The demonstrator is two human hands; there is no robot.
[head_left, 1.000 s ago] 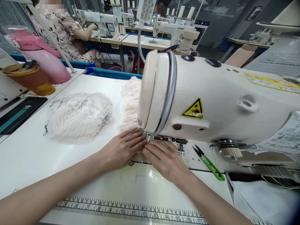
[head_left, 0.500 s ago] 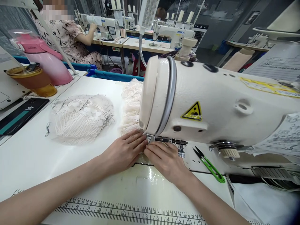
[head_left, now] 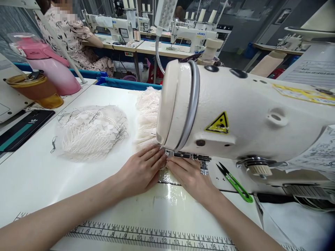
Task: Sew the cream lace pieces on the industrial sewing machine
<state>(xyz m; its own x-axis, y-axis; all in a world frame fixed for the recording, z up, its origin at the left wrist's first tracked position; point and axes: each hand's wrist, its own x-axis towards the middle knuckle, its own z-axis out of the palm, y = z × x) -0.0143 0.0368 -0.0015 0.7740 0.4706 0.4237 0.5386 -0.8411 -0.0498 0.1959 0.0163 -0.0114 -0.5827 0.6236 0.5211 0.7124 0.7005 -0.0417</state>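
Note:
My left hand (head_left: 140,169) lies flat on the near end of a cream ruffled fabric strip (head_left: 148,118), its fingers stretched toward the needle area of the sewing machine (head_left: 222,104). Close beside it, my right hand (head_left: 192,176) has its fingers pressed together on the fabric edge by the presser foot (head_left: 169,152); its thumb is hidden. A small bit of fabric shows between the two hands. The machine head covers the strip's right side, and the needle cannot be made out.
Left of the strip lies a round cream lace piece (head_left: 91,134) with loose dark threads. Green thread snips (head_left: 237,184) rest at the right. A pink bottle (head_left: 49,66), an amber cup (head_left: 35,89) and a black case (head_left: 23,129) stand left. A ruler (head_left: 151,238) crosses the front edge. Another person (head_left: 70,38) sits behind.
My right hand has shifted slightly right, and the gap between my hands is a little wider. The view has moved slightly. The other person's forearm has lowered behind the machine.

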